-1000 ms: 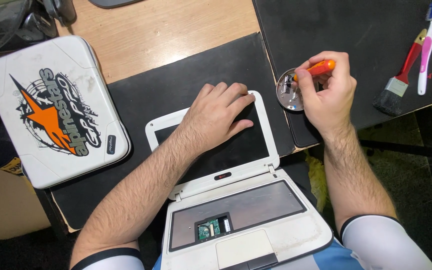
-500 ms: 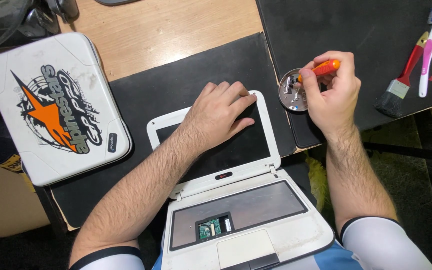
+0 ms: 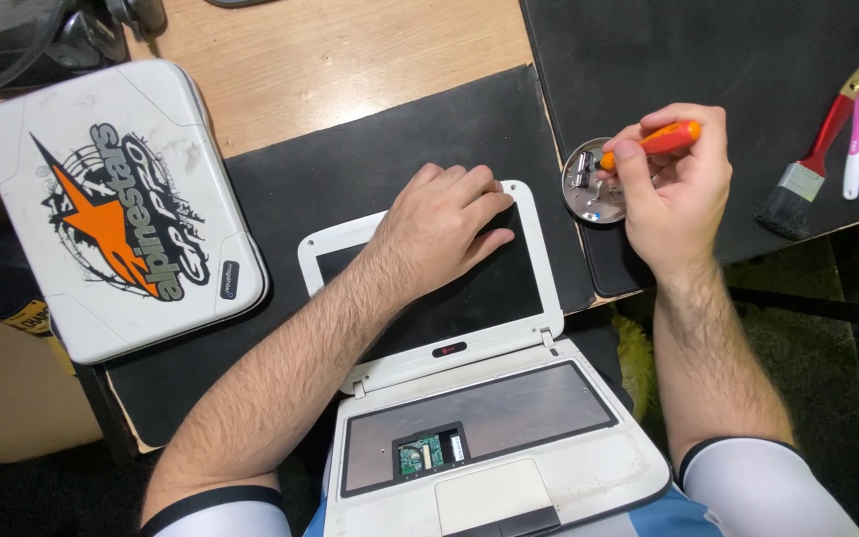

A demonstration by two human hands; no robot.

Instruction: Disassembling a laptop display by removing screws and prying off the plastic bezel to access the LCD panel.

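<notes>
Black mat under my flat, spread left hand (image 3: 444, 224) on laptop screen (image 3: 489, 288); right hand (image 3: 673, 194) pinching orange screwdriver (image 3: 660, 140) over round dish (image 3: 587, 182).

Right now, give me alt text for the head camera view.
A person's left hand rests on an opened white laptop's screen while the right hand holds an orange-handled screwdriver over a small round metal dish.

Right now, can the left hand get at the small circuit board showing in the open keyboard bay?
Probably yes. The left hand lies flat on the laptop screen, holding nothing, and the circuit board lies uncovered in the keyboard bay just below, with nothing between.
</notes>
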